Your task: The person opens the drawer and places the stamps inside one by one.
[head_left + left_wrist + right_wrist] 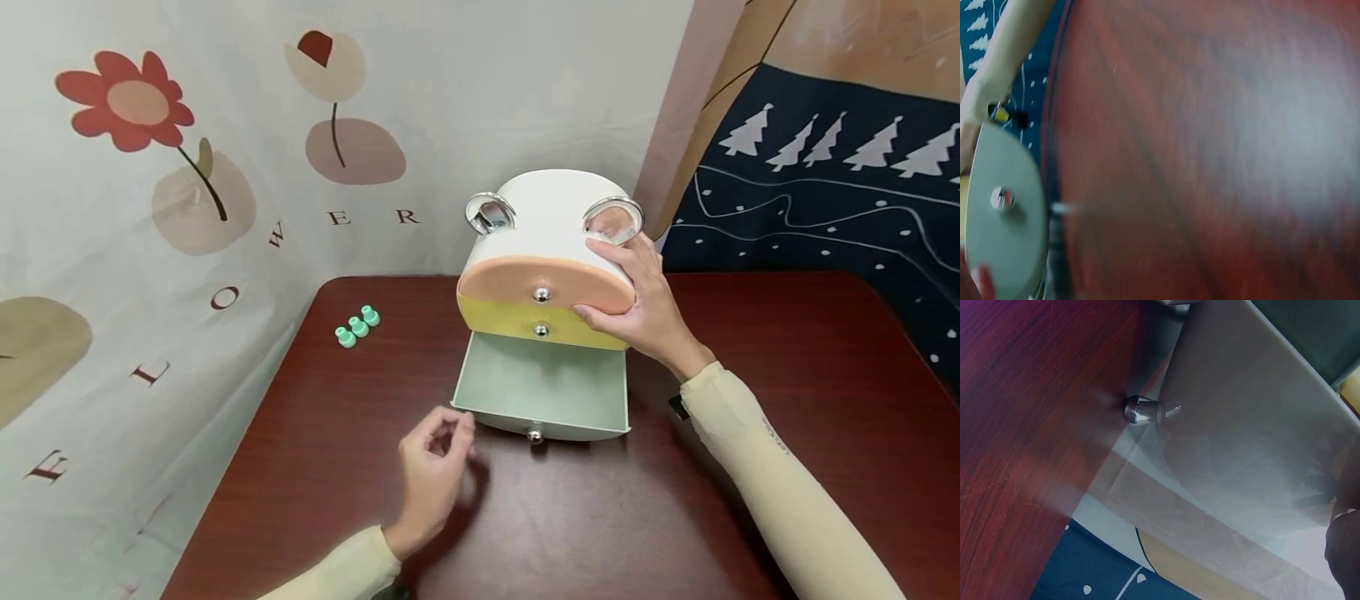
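White cabinet (551, 196) is standing in the far middle of the table (300, 467), toward the far edge. Bottom green drawer (540, 375) is sticking out to the near side, its interior showing; orange and yellow drawers (495, 312) above it are sitting flush.

Right hand (648, 304) is clamping the cabinet's right side, thumb lying on the front, other fingers reaching over the white top by the right ear. Left hand (435, 475) is hovering at the green drawer's near left corner, fingers curling, thumb and index tips coming together; can't tell whether they're pinching the drawer edge or just sitting beside it.

Edges and room: green drawer's front edge is facing near, tabletop running on from it toward the near side. To the right, tabletop is stretching from the cabinet to the right edge, the right forearm crossing part of it. To the left, tabletop is lying between the cabinet and the mint-green pieces (358, 326), which are resting near the far left edge. At the far side, a flower-print cloth (480, 83) is hanging just behind; a dark blue tree-print cloth (825, 208) is hanging far right.

Counts: one cabinet, three drawers, three silver knobs (542, 294) showing one per drawer, two silver ears (490, 214) sticking up, three mint-green pieces lining up in a diagonal row, two hands working.
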Demonstrator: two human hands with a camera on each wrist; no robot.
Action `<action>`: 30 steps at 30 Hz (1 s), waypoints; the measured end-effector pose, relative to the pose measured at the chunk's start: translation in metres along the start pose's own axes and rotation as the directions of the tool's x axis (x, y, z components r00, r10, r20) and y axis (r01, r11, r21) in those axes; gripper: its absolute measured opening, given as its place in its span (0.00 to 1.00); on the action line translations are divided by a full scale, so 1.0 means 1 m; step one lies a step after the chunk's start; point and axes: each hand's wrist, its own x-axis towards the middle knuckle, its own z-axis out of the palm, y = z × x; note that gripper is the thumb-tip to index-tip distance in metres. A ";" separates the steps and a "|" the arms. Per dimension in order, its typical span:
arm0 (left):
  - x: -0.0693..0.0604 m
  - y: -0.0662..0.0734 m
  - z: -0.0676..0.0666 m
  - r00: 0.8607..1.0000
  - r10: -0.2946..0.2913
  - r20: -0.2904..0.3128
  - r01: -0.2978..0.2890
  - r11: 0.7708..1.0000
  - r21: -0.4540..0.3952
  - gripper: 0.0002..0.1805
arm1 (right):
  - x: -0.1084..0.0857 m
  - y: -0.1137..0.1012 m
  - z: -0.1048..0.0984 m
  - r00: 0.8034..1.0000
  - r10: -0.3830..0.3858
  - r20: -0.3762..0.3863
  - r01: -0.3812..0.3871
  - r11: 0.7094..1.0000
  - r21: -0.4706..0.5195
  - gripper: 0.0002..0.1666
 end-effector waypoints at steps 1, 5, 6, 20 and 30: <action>0.003 0.000 -0.004 0.999 0.027 -0.016 -0.027 1.000 0.005 0.08 | -0.001 0.000 0.000 1.000 0.005 0.001 -0.005 1.000 0.002 0.48; 0.018 -0.003 -0.022 0.996 0.066 -0.058 -0.066 0.998 -0.004 0.04 | -0.005 0.000 0.001 1.000 0.024 -0.007 -0.024 1.000 0.011 0.48; 0.023 -0.004 -0.027 0.996 0.064 -0.069 -0.065 0.998 -0.014 0.03 | -0.005 -0.001 0.002 1.000 0.026 -0.009 -0.026 1.000 0.012 0.48; 0.092 -0.010 -0.097 0.944 0.083 -0.319 -0.014 0.977 0.211 0.14 | -0.004 -0.002 0.003 0.999 0.034 0.005 -0.035 0.999 0.017 0.49; 0.118 -0.070 -0.139 0.934 -0.062 -0.352 0.192 0.917 0.349 0.16 | 0.000 -0.001 -0.002 0.999 0.030 0.019 -0.030 1.000 0.001 0.49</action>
